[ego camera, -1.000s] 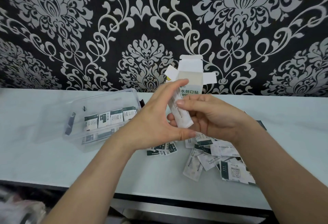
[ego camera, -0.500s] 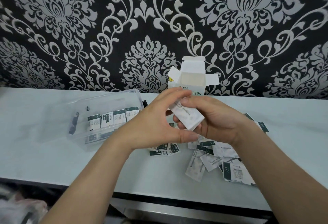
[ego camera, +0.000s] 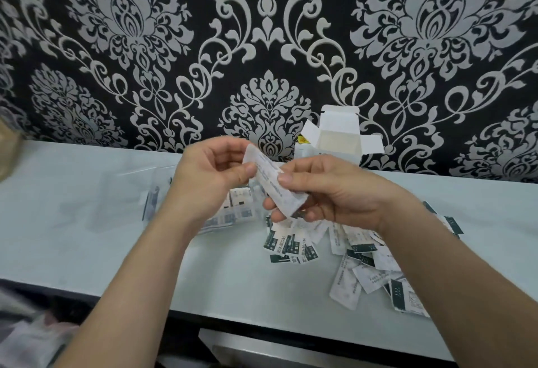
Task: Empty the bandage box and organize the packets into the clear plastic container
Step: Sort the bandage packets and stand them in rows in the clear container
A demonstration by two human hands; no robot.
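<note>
On a pale table (ego camera: 72, 222), with the clear plastic container (ego camera: 163, 181) at nine o'clock and the open bandage box (ego camera: 337, 137) at two, the left hand (ego camera: 212, 169) and right hand (ego camera: 329, 190) both pinch a slanted white packet (ego camera: 273, 181) between them, above loose packets (ego camera: 364, 251) at four.

Black damask wallpaper (ego camera: 267, 47) rises behind the pale countertop (ego camera: 72, 236).

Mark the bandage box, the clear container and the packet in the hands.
bandage box (ego camera: 339, 118): head view, raised back flap.
clear container (ego camera: 163, 181): head view, left wall.
packet (ego camera: 268, 175): head view, printed middle.
</note>
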